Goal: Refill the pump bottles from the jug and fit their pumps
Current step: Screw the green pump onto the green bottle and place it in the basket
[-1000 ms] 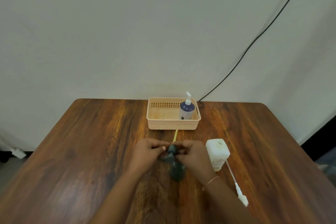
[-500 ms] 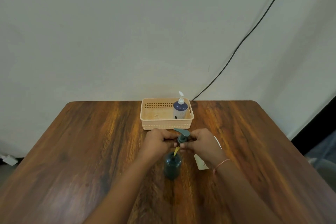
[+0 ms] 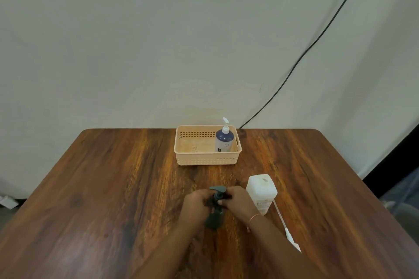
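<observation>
The pump (image 3: 217,193) has dropped onto the green bottle (image 3: 214,219) at the table's (image 3: 113,188) near middle; its yellow tube no longer shows (presumably inside). Left hand (image 3: 195,203) and right hand (image 3: 239,202) both pinch its collar, so screwing down likely follows.

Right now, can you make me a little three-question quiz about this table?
1. True or false: the blue bottle stands inside the basket.
2. Which hands hold the dark green pump? A) left hand only B) right hand only C) both
3. Fill in: the white jug has its opening ____.

Key: 1 true; 2 C; 3 uncovered.
</observation>
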